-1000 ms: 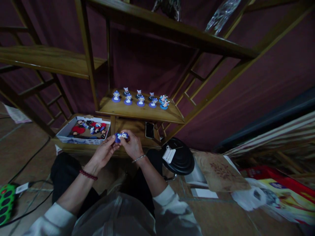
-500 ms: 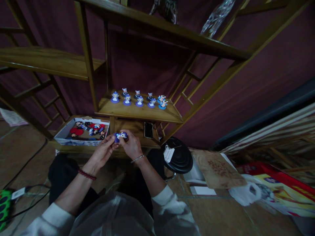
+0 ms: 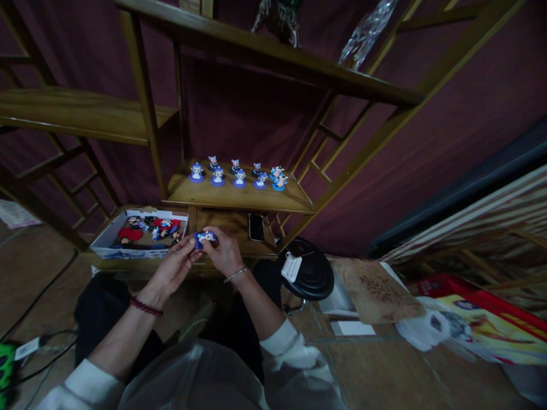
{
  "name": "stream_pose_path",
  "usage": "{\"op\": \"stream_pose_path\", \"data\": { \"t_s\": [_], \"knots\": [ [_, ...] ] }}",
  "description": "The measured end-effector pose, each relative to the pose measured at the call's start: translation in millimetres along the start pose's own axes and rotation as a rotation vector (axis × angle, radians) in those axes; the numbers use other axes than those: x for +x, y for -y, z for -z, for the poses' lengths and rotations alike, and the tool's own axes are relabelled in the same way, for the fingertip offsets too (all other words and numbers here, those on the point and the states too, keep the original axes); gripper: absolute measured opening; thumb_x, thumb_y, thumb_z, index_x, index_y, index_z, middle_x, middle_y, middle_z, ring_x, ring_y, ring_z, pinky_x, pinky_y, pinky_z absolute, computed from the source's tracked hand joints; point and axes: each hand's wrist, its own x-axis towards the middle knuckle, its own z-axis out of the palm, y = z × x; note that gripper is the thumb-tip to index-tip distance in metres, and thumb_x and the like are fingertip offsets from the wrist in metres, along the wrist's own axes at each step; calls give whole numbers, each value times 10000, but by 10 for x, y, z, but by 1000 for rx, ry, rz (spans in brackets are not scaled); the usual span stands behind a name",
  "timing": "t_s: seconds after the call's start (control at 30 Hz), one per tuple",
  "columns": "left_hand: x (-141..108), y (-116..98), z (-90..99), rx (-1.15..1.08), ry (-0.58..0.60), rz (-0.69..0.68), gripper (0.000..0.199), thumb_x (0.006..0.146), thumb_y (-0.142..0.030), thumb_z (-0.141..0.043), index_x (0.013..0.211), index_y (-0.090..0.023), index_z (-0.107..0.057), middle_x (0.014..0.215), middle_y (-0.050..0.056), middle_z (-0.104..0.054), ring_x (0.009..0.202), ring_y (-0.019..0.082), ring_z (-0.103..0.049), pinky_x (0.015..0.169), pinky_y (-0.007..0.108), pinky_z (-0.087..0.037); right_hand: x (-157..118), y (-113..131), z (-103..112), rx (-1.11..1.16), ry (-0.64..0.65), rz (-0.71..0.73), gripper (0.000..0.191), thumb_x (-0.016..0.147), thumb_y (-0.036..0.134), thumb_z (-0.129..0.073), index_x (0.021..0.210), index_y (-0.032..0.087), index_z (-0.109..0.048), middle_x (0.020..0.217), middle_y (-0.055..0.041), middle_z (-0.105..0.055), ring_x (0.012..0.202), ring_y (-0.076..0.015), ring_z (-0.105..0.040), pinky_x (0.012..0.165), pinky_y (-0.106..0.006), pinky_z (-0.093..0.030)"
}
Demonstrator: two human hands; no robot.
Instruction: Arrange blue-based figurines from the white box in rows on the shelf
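Note:
A small purple and white figurine (image 3: 205, 238) lies sideways between my two hands, in front of the lower shelf. My left hand (image 3: 178, 261) pinches its purple base end, and my right hand (image 3: 225, 251) grips the other end, fingers closed around it. Above, on the wooden shelf (image 3: 239, 198), several similar purple and white figurines (image 3: 217, 176) stand in a front row on purple bases. Behind them are small dark-based figurines (image 3: 235, 166), and two on blue bases (image 3: 280, 182) stand at the right. Left of my hands, an open white box (image 3: 98, 242) holds several jumbled red, black and blue figurines.
A dark phone (image 3: 257, 226) lies on the lower shelf. To the right is a round black stool (image 3: 314, 279) bearing a white item (image 3: 291, 266). A brown bag (image 3: 376, 287), white plastic bag (image 3: 423, 327) and red-yellow box (image 3: 491, 324) lie on the floor. Cables run at the left.
The view has shifted slightly, so the shelf appears a little further left. Both hands still hold the figurine, which has turned slightly between the fingers.

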Motion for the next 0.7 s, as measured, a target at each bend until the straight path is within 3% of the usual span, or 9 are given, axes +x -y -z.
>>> {"op": "stream_pose_path", "data": {
  "t_s": [0.33, 0.53, 0.7],
  "knots": [
    [-5, -69, 12, 30, 28, 26, 102, 742, -50, -577, 780, -127, -631, 720, 11, -653, 608, 89, -610, 565, 186, -515, 0, 83, -20, -11, -49, -114, 255, 737, 222, -547, 990, 198, -557, 915, -19, -641, 809, -147, -600, 760, -260, -468],
    [-66, -262, 192, 62, -37, 21, 96, 754, -62, -566, 802, -122, -622, 712, 20, -656, 594, 95, -615, 565, 191, -512, 70, 211, -246, 25, 6, -108, 212, 745, 241, -533, 955, 224, -561, 831, 16, -636, 716, -126, -598, 689, -232, -471],
    [-92, -494, 373, 103, -3, 8, 108, 739, -66, -585, 816, -129, -627, 723, 22, -657, 615, 104, -623, 570, 192, -511, 113, 365, -467, 51, -28, -82, 208, 750, 252, -535, 957, 246, -559, 830, 29, -632, 730, -124, -594, 689, -221, -467]
  ]
}}
